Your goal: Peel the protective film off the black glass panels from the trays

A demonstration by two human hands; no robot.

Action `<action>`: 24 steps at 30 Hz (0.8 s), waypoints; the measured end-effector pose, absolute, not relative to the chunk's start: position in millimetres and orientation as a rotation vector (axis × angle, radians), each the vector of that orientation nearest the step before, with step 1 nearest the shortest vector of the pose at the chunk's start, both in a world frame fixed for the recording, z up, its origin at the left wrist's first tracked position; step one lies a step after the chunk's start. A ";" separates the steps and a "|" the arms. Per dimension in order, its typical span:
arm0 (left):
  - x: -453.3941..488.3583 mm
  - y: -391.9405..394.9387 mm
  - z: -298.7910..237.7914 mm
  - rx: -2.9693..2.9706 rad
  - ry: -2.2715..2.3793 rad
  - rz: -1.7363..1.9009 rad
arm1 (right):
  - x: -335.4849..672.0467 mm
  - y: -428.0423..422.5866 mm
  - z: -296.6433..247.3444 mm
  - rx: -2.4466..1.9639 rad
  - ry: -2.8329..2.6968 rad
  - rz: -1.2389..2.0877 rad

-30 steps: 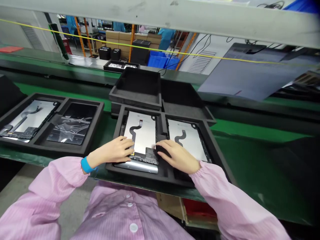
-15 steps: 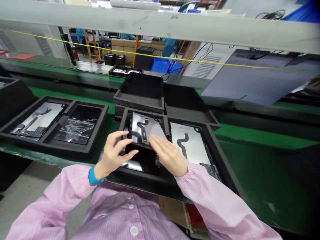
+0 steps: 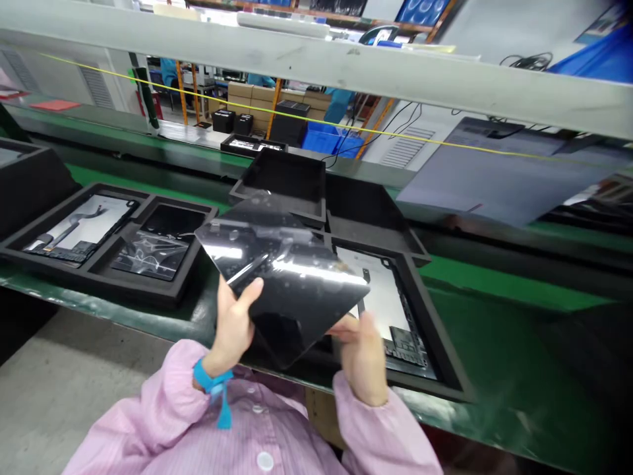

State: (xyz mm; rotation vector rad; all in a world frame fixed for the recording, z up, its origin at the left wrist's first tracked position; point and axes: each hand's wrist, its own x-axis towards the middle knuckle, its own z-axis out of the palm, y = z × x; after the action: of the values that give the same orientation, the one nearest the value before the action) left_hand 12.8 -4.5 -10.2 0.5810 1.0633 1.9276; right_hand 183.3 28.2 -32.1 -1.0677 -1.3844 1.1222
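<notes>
I hold a glossy black tablet panel [image 3: 281,277] up in front of me, dark glass side facing me, tilted. My left hand [image 3: 235,323] grips its lower left edge with the thumb on the glass. My right hand [image 3: 363,353] holds its lower right edge, blurred by motion. The panel hovers over a black foam tray [image 3: 435,343]; the tray's left pocket is hidden behind it. In the tray's right pocket lies another panel [image 3: 383,300], silver back up with a black flex cable.
A second foam tray [image 3: 190,290] at left holds two more panels. Empty foam trays [image 3: 284,178] are stacked behind. All rest on a green conveyor belt [image 3: 494,316]. A grey rail [image 3: 346,66] and yellow cord cross overhead. Boxes and blue bins stand far back.
Both hands have lifted the panel out of the left pocket and turned it over, from silver back up to black glass toward me.
</notes>
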 end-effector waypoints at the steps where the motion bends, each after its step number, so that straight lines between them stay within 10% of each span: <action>1: 3.9 -8.3 -11.3 0.608 1.069 1.868 | 197.2 36.6 -30.0 -1.095 -1.474 1.110; 8: -5.0 -34.3 -10.9 1.054 1.068 1.459 | 211.2 99.4 18.2 -1.209 -1.579 0.883; 17: 3.8 -37.5 -6.1 1.101 1.059 1.313 | 186.5 80.0 21.7 -1.421 -1.869 -0.313; 24: -2.1 -39.4 -5.8 1.012 1.175 1.351 | 206.9 46.8 23.8 -0.465 -2.308 0.335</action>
State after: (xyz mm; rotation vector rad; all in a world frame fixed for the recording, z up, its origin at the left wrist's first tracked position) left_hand -2.1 -39.4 -5.8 1.0118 1.1749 1.3509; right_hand 206.9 46.8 23.8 -0.4647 -2.3081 0.3345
